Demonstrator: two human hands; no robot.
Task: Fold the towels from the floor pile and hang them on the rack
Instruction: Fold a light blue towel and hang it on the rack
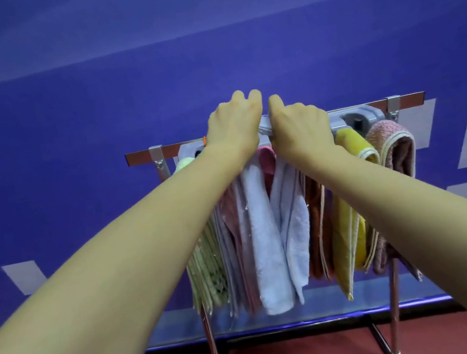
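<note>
Head cam: left hand point(232, 127) and right hand point(300, 129) both curl over the pale blue towel point(267, 233) on the rack point(406, 101) bar, the rest hanging below them (evening it so it won't slide off, I'd guess).

A chrome-legged rack point(395, 304) stands upright, its top rail crowded with folded towels draped side by side. A green towel point(206, 262) hangs at the left, then a pale blue towel point(266, 249), a pink towel point(266, 158), a yellow towel point(348, 231) and a mauve towel point(394, 142) at the right.
</note>
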